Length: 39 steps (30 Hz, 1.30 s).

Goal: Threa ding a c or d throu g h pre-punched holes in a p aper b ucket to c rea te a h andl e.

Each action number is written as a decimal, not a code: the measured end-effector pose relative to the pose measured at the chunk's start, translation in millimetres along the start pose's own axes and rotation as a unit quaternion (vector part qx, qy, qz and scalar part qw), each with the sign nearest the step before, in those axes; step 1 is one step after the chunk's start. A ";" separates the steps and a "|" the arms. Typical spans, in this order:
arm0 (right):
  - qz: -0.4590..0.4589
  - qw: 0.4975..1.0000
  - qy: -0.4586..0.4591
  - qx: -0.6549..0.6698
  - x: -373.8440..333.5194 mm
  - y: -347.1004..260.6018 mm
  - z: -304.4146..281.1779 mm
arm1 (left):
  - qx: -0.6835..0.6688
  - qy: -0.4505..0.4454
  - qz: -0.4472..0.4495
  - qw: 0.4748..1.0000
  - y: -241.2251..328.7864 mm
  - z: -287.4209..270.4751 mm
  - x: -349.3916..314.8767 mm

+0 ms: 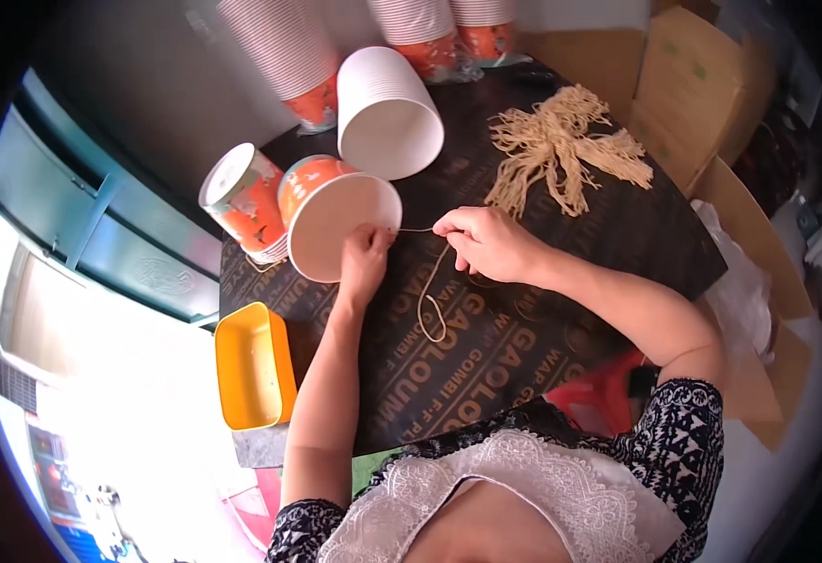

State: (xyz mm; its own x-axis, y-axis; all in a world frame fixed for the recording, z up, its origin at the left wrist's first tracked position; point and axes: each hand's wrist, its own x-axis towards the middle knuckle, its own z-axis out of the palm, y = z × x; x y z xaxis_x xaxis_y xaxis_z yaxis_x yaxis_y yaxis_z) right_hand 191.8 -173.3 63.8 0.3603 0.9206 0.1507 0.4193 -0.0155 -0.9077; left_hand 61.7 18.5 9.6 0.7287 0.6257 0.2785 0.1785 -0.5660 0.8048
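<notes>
A paper bucket (324, 235) with an orange printed outside and a plain pale inside lies tipped on the table, its mouth turned toward me. My left hand (366, 258) reaches into that mouth, fingers pinched together by the right-hand rim. What lies between those fingertips is hidden. From the rim beside them a thin beige cord (414, 230) runs nearly straight to my right hand (486, 242), which pinches it between thumb and fingers. Below the right hand, the cord's slack hangs down into a loop on the dark tabletop.
A bundle of beige cords (565, 150) lies at the far right of the table (486, 375). White bucket (387, 113), orange bucket stack (247, 197) and tall nested stacks (284, 56) stand behind. A yellow bin (256, 366) sits at the left edge; cardboard boxes (692, 89) stand right.
</notes>
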 end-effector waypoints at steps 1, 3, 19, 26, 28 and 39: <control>0.045 0.999 -0.016 0.009 7.8 -4.5 2.7 | 0.000 0.005 0.007 1.000 0.3 -2.2 0.4; 0.075 0.996 -0.007 0.041 25.8 1.6 18.2 | 0.005 0.010 0.004 1.000 -2.2 -4.5 0.4; 0.170 0.979 -0.002 0.111 75.8 31.4 61.7 | -0.079 0.004 -0.044 0.996 -12.5 -3.3 5.3; 0.165 0.976 0.014 0.144 74.2 34.1 50.1 | -0.142 -0.054 -0.161 0.975 8.4 -16.8 4.2; 0.164 0.975 0.015 0.151 73.4 35.1 49.9 | -0.167 -0.062 -0.169 0.969 8.3 -18.8 5.5; 0.071 0.996 0.061 0.018 73.2 46.0 49.1 | -0.185 -0.070 -0.169 0.965 4.5 -20.3 7.1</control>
State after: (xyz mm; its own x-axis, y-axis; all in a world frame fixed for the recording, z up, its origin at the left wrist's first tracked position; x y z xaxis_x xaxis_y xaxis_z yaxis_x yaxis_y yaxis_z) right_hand 196.5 -87.5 13.8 0.5123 0.8564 0.0647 0.3286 -0.1259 -0.9360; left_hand 54.3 31.3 25.9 0.7574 0.6473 -0.0856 0.1915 -0.0949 0.9769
